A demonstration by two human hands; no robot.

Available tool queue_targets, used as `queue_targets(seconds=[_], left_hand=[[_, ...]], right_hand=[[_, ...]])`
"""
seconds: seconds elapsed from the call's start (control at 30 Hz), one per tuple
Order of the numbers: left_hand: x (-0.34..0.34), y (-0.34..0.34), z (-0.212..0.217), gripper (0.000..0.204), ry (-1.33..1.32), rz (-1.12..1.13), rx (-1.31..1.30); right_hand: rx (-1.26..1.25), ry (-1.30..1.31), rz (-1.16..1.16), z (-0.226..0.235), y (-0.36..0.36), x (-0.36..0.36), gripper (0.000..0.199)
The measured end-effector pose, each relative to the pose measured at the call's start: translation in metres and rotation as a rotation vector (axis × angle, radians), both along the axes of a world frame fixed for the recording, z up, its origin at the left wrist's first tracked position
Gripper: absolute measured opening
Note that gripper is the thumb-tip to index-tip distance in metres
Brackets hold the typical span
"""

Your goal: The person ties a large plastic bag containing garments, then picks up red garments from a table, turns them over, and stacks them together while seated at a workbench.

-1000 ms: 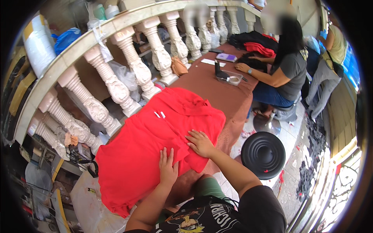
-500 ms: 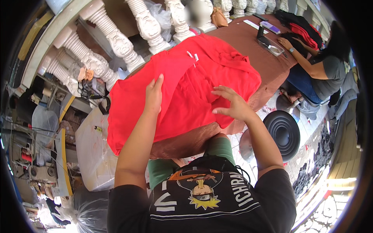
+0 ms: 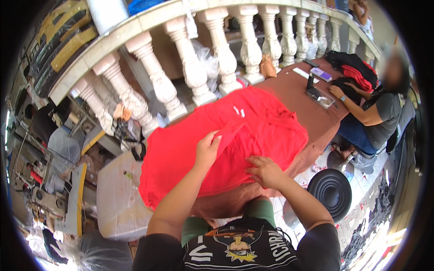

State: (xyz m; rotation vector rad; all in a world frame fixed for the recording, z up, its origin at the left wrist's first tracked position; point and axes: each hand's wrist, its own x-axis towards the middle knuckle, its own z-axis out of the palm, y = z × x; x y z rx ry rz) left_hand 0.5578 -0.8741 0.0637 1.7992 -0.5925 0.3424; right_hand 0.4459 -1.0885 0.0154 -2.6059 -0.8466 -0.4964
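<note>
A red garment (image 3: 181, 158) lies spread and creased over the near end of the brown-covered table, with small white tags (image 3: 239, 111) near its far edge. My left hand (image 3: 208, 149) pinches a fold of the garment and holds it up off the layer below. Beside it, my right hand (image 3: 265, 171) rests on the garment near the table's front edge. Its fingers are bent and apart, palm down, and nothing shows in them.
A white balustrade (image 3: 194, 74) runs behind the table (image 3: 303, 99). Farther right, a seated person (image 3: 382, 117) handles dark cloth, near a phone (image 3: 321, 74) and a clear case (image 3: 324, 100). A black round stool (image 3: 329, 195) stands right; a plastic-wrapped block (image 3: 120, 198) stands left.
My left hand has moved right across the garment, now lifting a fold. My right hand has come down onto the cloth. The view has tilted up, showing more of the balustrade.
</note>
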Motion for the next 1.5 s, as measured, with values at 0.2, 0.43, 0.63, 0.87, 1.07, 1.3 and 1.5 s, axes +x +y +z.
queue_targets(seconds=[0.2,0.43,0.63,0.87,1.07,1.3,1.5], left_hand=[[-0.035,0.002,0.003,0.021,-0.136,-0.213,0.442],[-0.057,-0.011,0.008,0.024,-0.248,-0.181,0.553],[-0.017,-0.001,-0.011,0.026,-0.195,-0.030,0.567],[0.004,0.012,0.011,0.024,-0.052,0.137,0.158],[0.003,0.022,0.012,0.025,-0.060,0.135,0.093],[-0.002,0.020,0.020,0.028,-0.012,0.159,0.079],[0.004,0.032,0.020,0.029,0.002,0.087,0.133]], right_hand=[[0.197,-0.270,-0.019,0.035,0.009,0.013,0.016],[0.251,-0.313,-0.067,0.040,0.016,0.019,0.017],[0.406,-0.347,-0.050,0.044,0.035,0.002,0.027],[-0.261,0.094,-0.107,-0.017,0.018,0.001,0.067],[-0.223,0.066,-0.067,-0.024,0.017,0.010,0.054],[-0.293,-0.045,-0.139,-0.032,0.014,0.002,0.040],[-0.155,0.009,-0.102,-0.002,0.011,0.003,0.024]])
